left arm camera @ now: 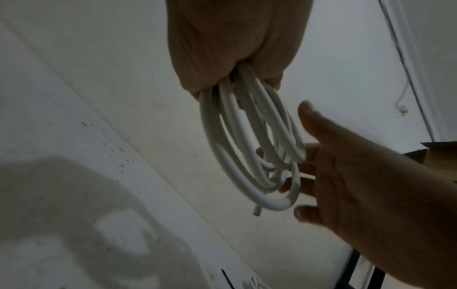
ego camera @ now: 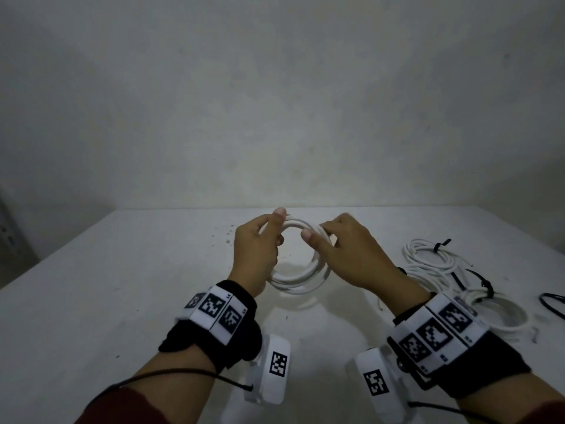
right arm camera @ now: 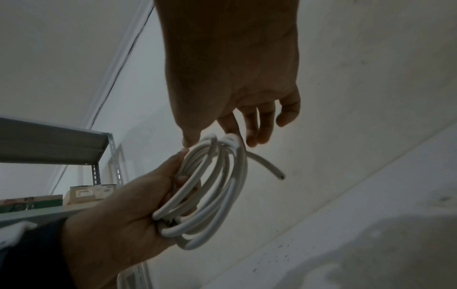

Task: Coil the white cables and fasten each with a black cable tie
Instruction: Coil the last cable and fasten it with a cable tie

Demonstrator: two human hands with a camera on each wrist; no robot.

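Observation:
A white cable coil (ego camera: 301,278) of several loops hangs in the air above the middle of the table. My left hand (ego camera: 276,228) grips its left side, fingers curled round the bundled loops (left arm camera: 247,146). My right hand (ego camera: 321,237) holds the coil's upper right part, thumb in front and fingers behind the strands (right arm camera: 215,176). In the right wrist view one free cable end (right arm camera: 272,170) sticks out past the right fingers. A second cut end (left arm camera: 256,212) shows at the bottom of the coil in the left wrist view. No black tie is on this coil.
On the white table (ego camera: 122,286), to the right, lie tied coils (ego camera: 428,255) (ego camera: 501,313), each with a black tie (ego camera: 441,244). A loose black tie (ego camera: 550,304) lies at the right edge. A metal shelf (right arm camera: 49,140) stands at the left.

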